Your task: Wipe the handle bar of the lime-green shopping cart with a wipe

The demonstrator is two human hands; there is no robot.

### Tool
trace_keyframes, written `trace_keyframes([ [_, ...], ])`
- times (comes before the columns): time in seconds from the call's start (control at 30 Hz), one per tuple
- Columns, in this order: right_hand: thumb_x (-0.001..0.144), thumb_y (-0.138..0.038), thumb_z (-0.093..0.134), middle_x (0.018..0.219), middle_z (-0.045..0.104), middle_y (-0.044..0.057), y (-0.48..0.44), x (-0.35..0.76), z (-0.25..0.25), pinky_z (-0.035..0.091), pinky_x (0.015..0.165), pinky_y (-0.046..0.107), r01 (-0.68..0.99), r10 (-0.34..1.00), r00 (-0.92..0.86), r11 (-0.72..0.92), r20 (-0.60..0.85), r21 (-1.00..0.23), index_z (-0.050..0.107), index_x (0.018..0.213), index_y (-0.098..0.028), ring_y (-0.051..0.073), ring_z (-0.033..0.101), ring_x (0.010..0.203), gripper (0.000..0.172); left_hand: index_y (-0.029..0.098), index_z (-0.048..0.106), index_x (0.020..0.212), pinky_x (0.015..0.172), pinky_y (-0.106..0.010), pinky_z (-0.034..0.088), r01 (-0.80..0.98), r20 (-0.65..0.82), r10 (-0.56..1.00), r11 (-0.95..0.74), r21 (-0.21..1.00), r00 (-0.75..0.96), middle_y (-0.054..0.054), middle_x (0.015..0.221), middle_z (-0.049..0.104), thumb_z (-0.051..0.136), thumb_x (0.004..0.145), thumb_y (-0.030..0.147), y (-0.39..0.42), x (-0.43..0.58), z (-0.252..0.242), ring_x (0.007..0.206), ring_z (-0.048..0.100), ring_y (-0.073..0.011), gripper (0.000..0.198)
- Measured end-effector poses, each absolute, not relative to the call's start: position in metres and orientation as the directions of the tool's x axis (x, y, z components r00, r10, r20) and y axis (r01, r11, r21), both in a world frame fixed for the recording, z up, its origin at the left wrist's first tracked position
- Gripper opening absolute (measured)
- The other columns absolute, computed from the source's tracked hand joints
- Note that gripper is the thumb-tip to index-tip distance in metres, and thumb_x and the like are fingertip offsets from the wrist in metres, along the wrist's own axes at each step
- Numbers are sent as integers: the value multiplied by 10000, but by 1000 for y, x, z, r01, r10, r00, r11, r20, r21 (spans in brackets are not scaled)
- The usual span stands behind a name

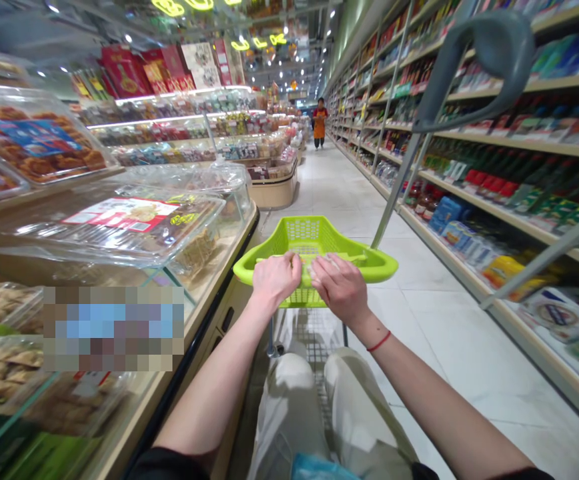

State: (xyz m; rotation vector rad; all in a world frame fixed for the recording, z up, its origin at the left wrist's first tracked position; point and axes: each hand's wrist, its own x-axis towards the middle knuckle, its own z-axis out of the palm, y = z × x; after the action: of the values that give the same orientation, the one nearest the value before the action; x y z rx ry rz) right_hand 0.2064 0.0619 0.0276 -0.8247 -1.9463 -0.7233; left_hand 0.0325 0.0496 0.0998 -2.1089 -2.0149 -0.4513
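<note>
A bright green shopping basket (pixel 309 230) rides on a cart frame straight ahead, low in the middle of the head view. My left hand (pixel 277 277) is closed over the basket's near rim, left of centre. Close beside it, my right hand (pixel 340 285) has its fingers curled over the same rim, with a red string on the wrist. The inside of the basket shows only in part, and no goods can be made out there. Something blue (pixel 322 467) lies at my lap.
Counters with clear packs of snacks (pixel 44 140) run close along the left. Tall stocked shelves (pixel 509 140) line the right. A grey handle on a metal pole (pixel 394 193) rises at right. Farther down the tiled aisle (pixel 314 180) a person in an orange apron (pixel 319 123) stands.
</note>
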Motion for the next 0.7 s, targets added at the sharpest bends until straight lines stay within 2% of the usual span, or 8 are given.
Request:
trace_keyframes([
  [0.2, 971, -288, 532, 1124, 756, 82, 78, 270, 29, 474, 970, 397, 773, 250, -376, 615, 892, 153, 691, 1140, -179, 240, 659, 1071, 257, 219, 719, 952, 734, -374, 485, 994, 327, 944, -70, 85, 38, -97, 845, 753, 239, 993, 395, 49, 31, 101, 831, 727, -291, 513],
  [0.33, 963, -255, 519, 1046, 774, 69, 86, 299, 29, 496, 934, 393, 735, 288, -357, 673, 889, 77, 714, 1036, -205, 225, 675, 1032, 213, 224, 718, 959, 731, -368, 487, 994, 324, 945, -69, 82, 39, -93, 844, 752, 243, 986, 394, 50, 30, 102, 824, 724, -288, 505],
  [0.47, 958, -233, 491, 965, 779, 54, 93, 314, 26, 508, 946, 417, 684, 332, -294, 728, 896, -46, 727, 945, -226, 213, 686, 992, 237, 238, 723, 963, 714, -359, 485, 995, 331, 943, -59, 76, 30, -88, 825, 751, 262, 976, 399, 50, 29, 102, 811, 722, -288, 489],
  [0.7, 957, -236, 436, 807, 749, 57, 105, 315, 30, 561, 877, 434, 581, 329, -202, 799, 923, -158, 720, 782, -211, 209, 699, 834, 335, 272, 733, 1051, 706, -349, 468, 995, 347, 937, -67, 68, 40, -77, 847, 760, 280, 963, 416, 56, 19, 99, 820, 721, -281, 483],
])
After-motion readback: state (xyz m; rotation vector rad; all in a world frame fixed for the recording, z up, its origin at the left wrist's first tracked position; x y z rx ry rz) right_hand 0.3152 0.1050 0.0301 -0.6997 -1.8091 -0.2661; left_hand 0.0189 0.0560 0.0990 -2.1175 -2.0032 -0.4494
